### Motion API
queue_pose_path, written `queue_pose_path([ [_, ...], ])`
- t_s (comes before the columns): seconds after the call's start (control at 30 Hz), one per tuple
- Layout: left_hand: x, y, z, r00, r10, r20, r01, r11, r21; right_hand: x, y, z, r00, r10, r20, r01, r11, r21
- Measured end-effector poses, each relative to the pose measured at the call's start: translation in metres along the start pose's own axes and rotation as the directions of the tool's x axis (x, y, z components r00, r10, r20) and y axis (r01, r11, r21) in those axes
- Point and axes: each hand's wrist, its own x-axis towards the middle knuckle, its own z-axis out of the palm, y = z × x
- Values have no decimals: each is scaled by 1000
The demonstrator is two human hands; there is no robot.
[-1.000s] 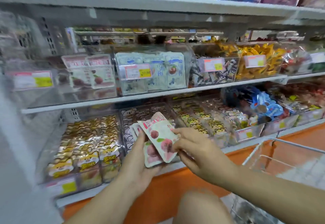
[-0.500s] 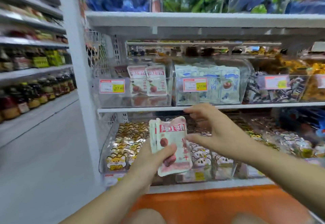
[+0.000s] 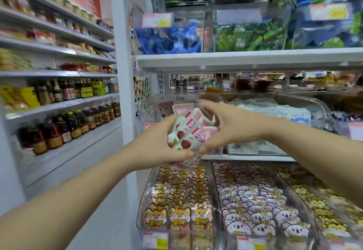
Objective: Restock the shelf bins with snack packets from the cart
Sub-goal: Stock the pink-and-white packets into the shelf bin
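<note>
- Left hand [image 3: 157, 145] was wrapped round the lower left of a little stack of white-and-pink plastic snack packets [image 3: 189, 132] with red fruit printed on them. Right hand [image 3: 225, 130] pinched the same stack, fingers arched over the top and thumb underneath. So both hands were clamped on it.
- The stack sat tilted in the air, right in front of the clear plastic bin [image 3: 152, 113] at the left end of the middle shelf, not in it yet. Matching packets stood inside.
- My take: square the stack up first, then slide it in upright with the labels facing out like the ones in there.
- Room looked tight-ish: white metal shelf edge [image 3: 235, 61] overhead, white upright post [image 3: 121, 73] near on the left, a bin of pale blue packets [image 3: 275, 112] just beside on the right.
- Underneath were open bins of orange fox-face packets [image 3: 176, 212] and grey koala-face packets [image 3: 255, 216], so I reckon anything dropped would've landed in the wrong stock.
</note>
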Motion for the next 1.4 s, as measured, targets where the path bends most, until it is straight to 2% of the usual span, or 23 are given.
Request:
queue_pose_path([
  [0.1, 27, 3, -32, 998, 64, -18, -63, 997, 48, 23, 0, -10, 981, -86, -176, 97, 993, 60],
  [0.17, 47, 3, -50, 994, 107, -26, -102, 982, 158, 43, 6, -12, 960, -112, -258, 142, 985, 100],
  [0.3, 90, -16, -71, 989, 132, -64, -103, 935, 338, 90, 30, -15, 940, -117, -321, 151, 985, 85],
  [0.4, 116, -40, -71, 993, 80, -90, -29, 885, 465, 126, 51, -13, 961, -100, -257, 111, 993, 28],
  [0.53, 138, -71, -57, 990, 10, -139, 85, 747, 659, 168, 70, -7, 987, -94, -129, 83, 993, -89],
  [0.67, 149, -89, -46, 974, -114, -195, 222, 632, 742, 201, 80, 2, 994, -103, 20, 105, 980, -171],
  [0.77, 157, -94, -41, 955, -191, -227, 293, 505, 812, 220, 91, 8, 990, -97, 98, 116, 969, -217],
  [0.97, 165, -91, -42, 943, -287, -167, 260, 328, 908, 255, 92, 27, 963, -59, 262, 141, 941, -306],
  [1.07, 164, -92, -42, 941, -301, -153, 230, 239, 943, 265, 90, 37, 959, -21, 283, 127, 922, -365],
  [1.13, 160, -86, -43, 958, -239, -161, 224, 265, 938, 268, 91, 42, 962, 12, 271, 95, 922, -376],
  [1.23, 153, -84, -41, 984, -134, -114, 156, 357, 921, 271, 96, 48, 973, 24, 230, 83, 893, -443],
  [1.3, 153, -88, -38, 974, -226, -5, 106, 438, 892, 269, 97, 49, 977, 70, 201, 43, 860, -509],
  [1.4, 164, -86, -42, 858, -456, 237, 47, 530, 847, 260, 98, 45, 970, 125, 207, 15, 822, -569],
])
